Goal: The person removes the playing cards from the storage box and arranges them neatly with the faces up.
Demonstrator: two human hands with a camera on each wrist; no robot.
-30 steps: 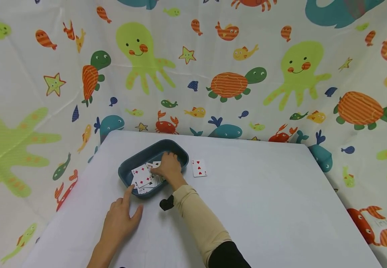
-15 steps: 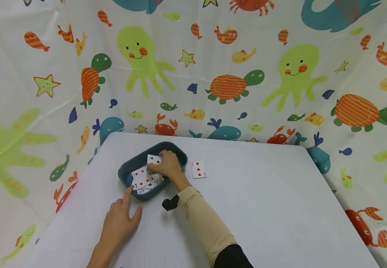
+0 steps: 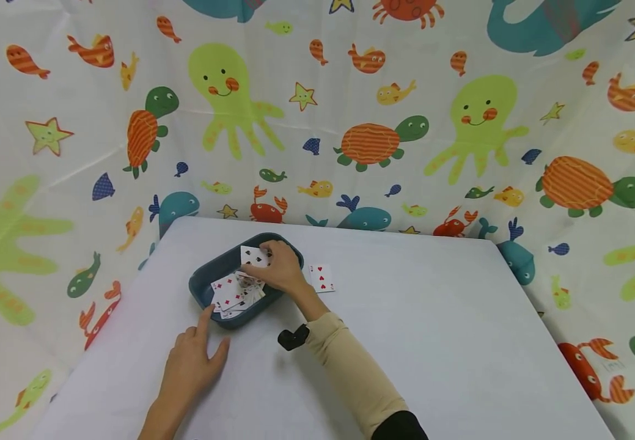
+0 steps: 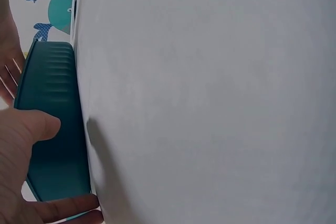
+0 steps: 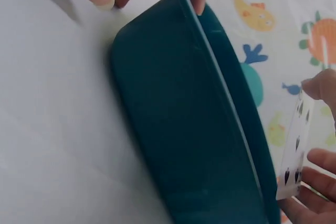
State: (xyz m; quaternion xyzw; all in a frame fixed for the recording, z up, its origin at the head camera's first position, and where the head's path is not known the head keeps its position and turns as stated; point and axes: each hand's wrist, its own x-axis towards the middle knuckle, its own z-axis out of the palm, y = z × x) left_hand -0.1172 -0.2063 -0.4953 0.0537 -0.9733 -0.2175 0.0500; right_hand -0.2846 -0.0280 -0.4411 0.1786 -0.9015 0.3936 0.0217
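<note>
A dark teal tray [image 3: 201, 284] stands on the white table with a loose pile of playing cards [image 3: 229, 290] in its near left part. Over the tray's far right part, my right hand [image 3: 281, 269] pinches a card with black spade marks [image 3: 252, 255] between thumb and fingers. That same card [image 5: 296, 145] shows raised above the rim in the right wrist view, held by the right hand [image 5: 320, 182] at its edges. My left hand [image 3: 190, 363] has its index fingertip at the tray's near left rim, thumb spread. In the left wrist view the left hand [image 4: 21, 150] is beside the tray wall [image 4: 58, 156].
A card with red hearts [image 3: 321, 278] lies face up on the white table [image 3: 433, 324], just right of the tray. Behind and beside the table hangs a cloth [image 3: 317, 79] printed with sea animals.
My right hand has lifted slightly with the spade card, which shows more clearly and apart from the pile. The left hand stays at the tray's rim. The head view has shifted a little.
</note>
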